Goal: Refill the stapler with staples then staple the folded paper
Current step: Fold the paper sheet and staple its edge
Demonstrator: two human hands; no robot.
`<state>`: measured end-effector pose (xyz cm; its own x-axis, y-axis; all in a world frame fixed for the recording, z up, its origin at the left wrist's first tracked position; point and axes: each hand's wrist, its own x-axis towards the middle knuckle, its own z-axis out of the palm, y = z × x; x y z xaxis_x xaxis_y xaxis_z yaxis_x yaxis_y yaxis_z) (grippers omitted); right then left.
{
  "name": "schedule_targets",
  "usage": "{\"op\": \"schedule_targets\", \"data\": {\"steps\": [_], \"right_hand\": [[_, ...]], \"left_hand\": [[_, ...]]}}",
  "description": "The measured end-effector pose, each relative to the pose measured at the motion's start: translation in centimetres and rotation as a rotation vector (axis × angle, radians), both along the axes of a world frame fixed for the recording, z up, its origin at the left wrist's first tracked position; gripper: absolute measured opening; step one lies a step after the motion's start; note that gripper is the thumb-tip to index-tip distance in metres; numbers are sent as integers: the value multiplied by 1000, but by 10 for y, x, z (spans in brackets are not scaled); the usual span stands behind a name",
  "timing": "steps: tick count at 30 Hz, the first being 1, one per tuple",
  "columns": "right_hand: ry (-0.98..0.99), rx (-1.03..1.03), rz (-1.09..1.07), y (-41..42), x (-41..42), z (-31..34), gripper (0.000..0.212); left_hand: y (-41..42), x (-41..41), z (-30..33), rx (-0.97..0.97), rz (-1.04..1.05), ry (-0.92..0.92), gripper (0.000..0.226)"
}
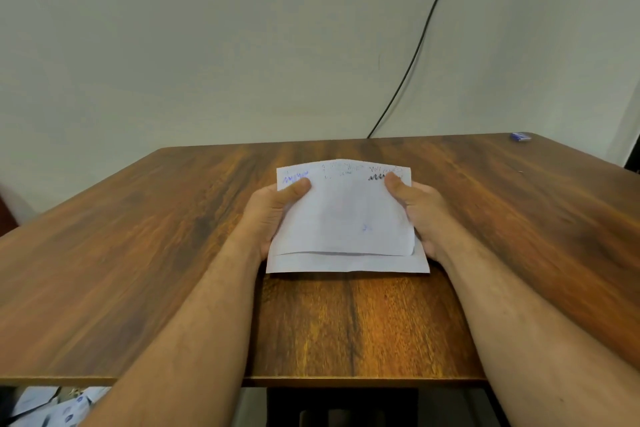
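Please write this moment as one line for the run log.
left hand: holds folded paper | right hand: holds paper | small blue box: table's far right corner | stapler: not in view

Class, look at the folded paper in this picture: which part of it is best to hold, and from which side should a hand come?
Grip the folded paper by its short side edges, as the left hand and right hand do: thumbs on top, coming in from the left and right. That probably keeps the offset layers together and the near edge free.
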<state>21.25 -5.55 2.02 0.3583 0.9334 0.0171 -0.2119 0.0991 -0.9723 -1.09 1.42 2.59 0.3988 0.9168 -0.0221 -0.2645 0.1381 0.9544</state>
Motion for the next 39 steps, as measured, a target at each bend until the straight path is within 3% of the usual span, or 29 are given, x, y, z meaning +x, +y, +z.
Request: {"op": "schedule_targets", "data": {"steps": [6, 14, 18, 22, 27, 32, 39], "right_hand": [[-15, -81, 31, 3, 9, -5, 17], [-43, -141, 58, 10, 14, -6, 40], [-64, -148, 77, 10, 16, -7, 42], [-86, -120, 66, 10, 14, -8, 44], [-118, -62, 36, 8, 10, -8, 34], [-146, -28, 19, 4, 6, -6, 26], [-292, 153, -95, 4, 0, -6, 51]], "left_hand": [[13, -6, -6, -3, 24, 124, 45], [19, -5, -9, 48, -3, 175, 47], [18, -5, -8, 56, -4, 170, 32], [18, -3, -10, 54, 70, 167, 34], [17, 0, -9, 52, 122, 145, 20], [19, 0, -13, 71, 134, 149, 26], [21, 3, -15, 102, 183, 171, 29]]}}
